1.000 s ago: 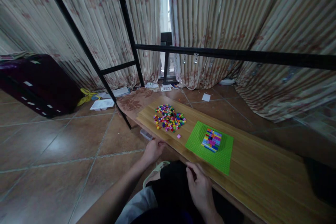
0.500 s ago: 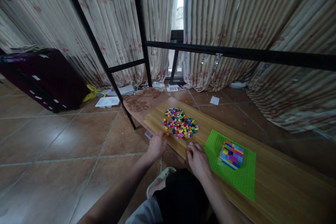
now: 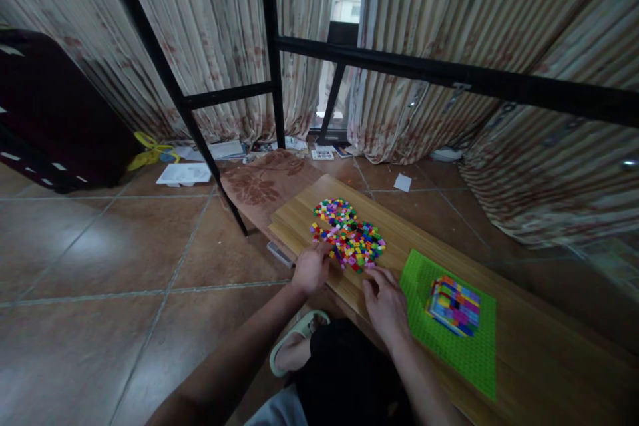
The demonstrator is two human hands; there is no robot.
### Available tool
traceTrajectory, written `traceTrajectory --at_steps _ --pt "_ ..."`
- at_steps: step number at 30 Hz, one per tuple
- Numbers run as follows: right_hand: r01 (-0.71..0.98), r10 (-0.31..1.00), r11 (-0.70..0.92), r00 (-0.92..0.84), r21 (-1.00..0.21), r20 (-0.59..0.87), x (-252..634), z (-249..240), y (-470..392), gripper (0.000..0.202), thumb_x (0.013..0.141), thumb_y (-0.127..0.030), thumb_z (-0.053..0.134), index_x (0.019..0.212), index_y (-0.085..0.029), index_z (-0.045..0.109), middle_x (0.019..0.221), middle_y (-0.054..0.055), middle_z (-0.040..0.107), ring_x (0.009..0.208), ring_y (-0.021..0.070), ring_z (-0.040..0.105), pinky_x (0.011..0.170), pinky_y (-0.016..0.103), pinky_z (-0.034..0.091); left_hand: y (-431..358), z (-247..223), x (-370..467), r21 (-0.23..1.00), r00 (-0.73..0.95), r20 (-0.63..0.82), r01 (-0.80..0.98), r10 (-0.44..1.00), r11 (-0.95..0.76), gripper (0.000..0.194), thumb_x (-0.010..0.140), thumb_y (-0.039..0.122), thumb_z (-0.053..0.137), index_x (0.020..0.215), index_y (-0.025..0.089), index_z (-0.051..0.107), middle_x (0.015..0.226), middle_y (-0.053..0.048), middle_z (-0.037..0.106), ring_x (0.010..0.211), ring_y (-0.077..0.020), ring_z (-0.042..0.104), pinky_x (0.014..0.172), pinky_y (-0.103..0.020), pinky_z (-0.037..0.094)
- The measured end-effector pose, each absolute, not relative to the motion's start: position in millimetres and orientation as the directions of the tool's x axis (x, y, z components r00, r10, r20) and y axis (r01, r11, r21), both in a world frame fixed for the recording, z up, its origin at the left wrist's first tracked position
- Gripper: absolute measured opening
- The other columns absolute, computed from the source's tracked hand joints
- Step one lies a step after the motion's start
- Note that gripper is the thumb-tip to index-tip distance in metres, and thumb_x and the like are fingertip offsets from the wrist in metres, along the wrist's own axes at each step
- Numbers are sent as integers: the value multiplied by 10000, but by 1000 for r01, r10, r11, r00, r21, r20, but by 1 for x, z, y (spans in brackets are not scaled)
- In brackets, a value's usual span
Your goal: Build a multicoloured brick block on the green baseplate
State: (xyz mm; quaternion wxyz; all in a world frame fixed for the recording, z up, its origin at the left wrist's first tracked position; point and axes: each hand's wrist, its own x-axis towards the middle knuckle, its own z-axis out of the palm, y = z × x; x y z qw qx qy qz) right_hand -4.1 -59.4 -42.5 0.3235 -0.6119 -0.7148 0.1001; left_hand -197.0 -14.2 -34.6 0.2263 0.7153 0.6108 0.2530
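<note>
A pile of small toy building bricks (image 3: 352,236) in many colours lies on the wooden bench top. At its near left edge is my left hand (image 3: 312,269), fingers bent together in a pinch; what is at their tips is hidden. My right hand (image 3: 387,306) rests by the pile's near right edge, fingers spread from the thumb, the tips close to a few pink bricks. To the right of that hand lies a green studded baseplate (image 3: 462,363). A layered block of bricks (image 3: 455,306) in mixed colours stands on it.
The long wooden bench (image 3: 529,326) runs from centre to lower right. Black metal frame bars (image 3: 424,66) cross above and behind it. A patterned brown cloth (image 3: 264,183) lies beyond its left end. A dark suitcase (image 3: 54,113) stands at left; papers (image 3: 184,174) lie on the floor.
My left hand has moved right, to the pile's edge. The fingers of my right hand have opened and reached towards the pile; the pink brick seen at their tips has left them. The view has tilted down.
</note>
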Motion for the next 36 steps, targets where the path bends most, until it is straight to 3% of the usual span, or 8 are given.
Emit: traceTrajectory --at_steps 7,11,15,21,26,30,34,36 --pt "814 927 320 -164 -485 336 -25 -47 -70 257 904 -216 449 1076 -192 638 1090 94 631 1037 246 555 913 416 469 -24 -39 -214 776 67 195 599 979 -196 292 813 99 512 1068 200 610 1042 -48 672 965 -175 634 884 -303 504" --pt "820 923 339 -196 -461 331 -27 -51 -59 276 887 -197 472 1113 -186 628 1106 98 623 1046 251 540 951 442 449 -16 -36 -229 763 -64 181 639 981 -99 310 814 132 536 1115 177 591 1037 -73 649 914 -184 634 857 -323 518" --pt "826 919 316 -145 -467 366 -25 -51 -50 260 886 -215 475 1085 -177 639 1077 104 634 1037 252 545 970 468 434 2 -29 -235 708 -92 110 706 990 -13 322 830 159 534 1146 154 591 1081 -99 616 943 -201 624 859 -323 513" --pt "772 933 308 -129 -557 337 -32 -51 -63 274 904 -215 441 1092 -208 641 1093 90 634 1043 229 564 934 425 462 31 -13 -223 533 145 86 829 986 -168 317 887 193 470 1139 265 648 1175 -56 577 1056 -194 574 950 -297 452" --pt "731 949 255 -64 -633 309 -37 -49 -82 240 911 -228 452 1041 -218 653 1064 85 643 1023 227 584 908 398 482 50 -7 -216 397 258 -42 891 965 -220 283 847 170 514 1075 231 671 1177 -78 586 1101 -224 551 974 -315 429" --pt "707 953 230 -26 -668 301 -39 -43 -95 241 917 -203 446 1031 -227 657 1060 77 646 1006 214 597 890 373 492 58 -9 -216 327 343 -43 892 938 -311 239 840 154 510 1015 203 665 1133 -91 608 1068 -219 569 929 -299 448" --pt "690 949 229 -1 -686 316 -39 -33 -105 237 919 -184 452 1017 -232 662 1068 65 651 1001 195 605 877 347 501 64 -6 -223 315 367 36 879 929 -359 184 833 185 534 977 193 649 1067 -84 612 989 -218 594 895 -316 464" --pt "680 943 229 22 -696 332 -37 -28 -110 238 921 -182 456 1018 -237 666 1076 61 654 1000 187 609 879 342 503 61 1 -224 383 358 128 843 925 -379 166 843 219 532 961 194 646 1042 -76 611 958 -208 600 872 -312 473"
